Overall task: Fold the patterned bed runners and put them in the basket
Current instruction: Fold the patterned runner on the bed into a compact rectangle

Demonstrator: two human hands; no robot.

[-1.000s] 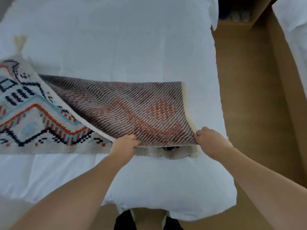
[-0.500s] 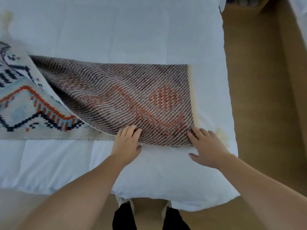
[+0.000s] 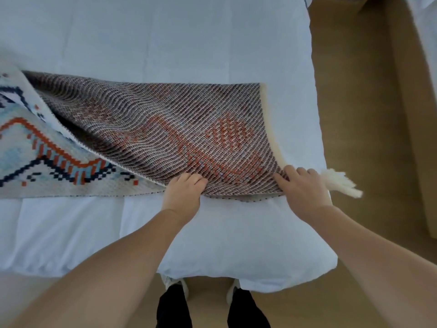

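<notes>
A patterned bed runner (image 3: pixel 165 129) lies across the white bed (image 3: pixel 165 39). Its right part is folded over, so the brown and red woven underside faces up. At the left, the cream top side (image 3: pixel 35 162) shows blue, orange and navy patterns. My left hand (image 3: pixel 184 192) grips the near edge of the folded flap with curled fingers. My right hand (image 3: pixel 302 188) holds the flap's near right corner, where a cream tassel (image 3: pixel 340 183) sticks out past the bed's edge. No basket is in view.
The bed's right edge (image 3: pixel 316 114) borders a tan floor (image 3: pixel 354 114). A second white bed (image 3: pixel 425 31) shows at the far right. My feet in dark trousers (image 3: pixel 212 308) stand at the bed's near edge.
Half a second ago both hands lay flat on the flap's near edge. Now the fingers have closed on it, and the tassel sticks out to the right.
</notes>
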